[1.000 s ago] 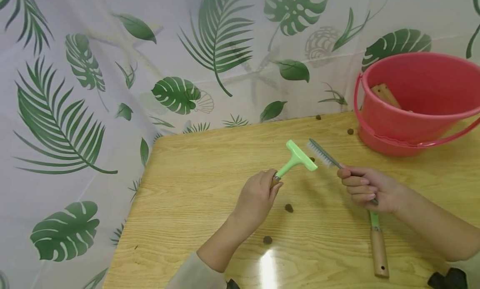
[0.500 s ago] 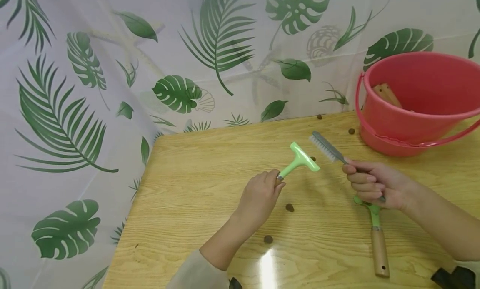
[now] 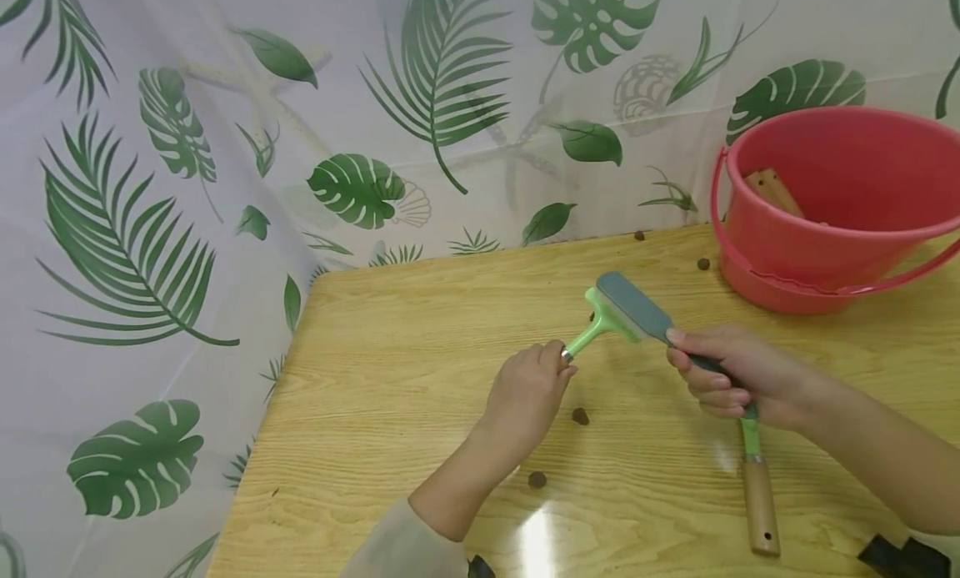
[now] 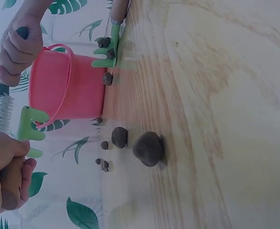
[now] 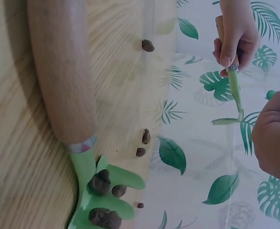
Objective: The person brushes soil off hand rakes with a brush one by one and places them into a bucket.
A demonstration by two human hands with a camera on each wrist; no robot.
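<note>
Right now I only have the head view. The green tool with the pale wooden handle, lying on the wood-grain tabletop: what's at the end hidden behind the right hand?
Observer: A green pronged head, per the right wrist view.
Operator: Anything at it?
Observer: Yes, dark brown lumps among its prongs.
Operator: And the green T-shaped tool in the left hand: plain edge?
Observer: No, the left wrist view shows blunt teeth along its crosspiece.

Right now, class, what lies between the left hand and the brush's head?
In the head view, the green tool held in the left hand lies there.
</note>
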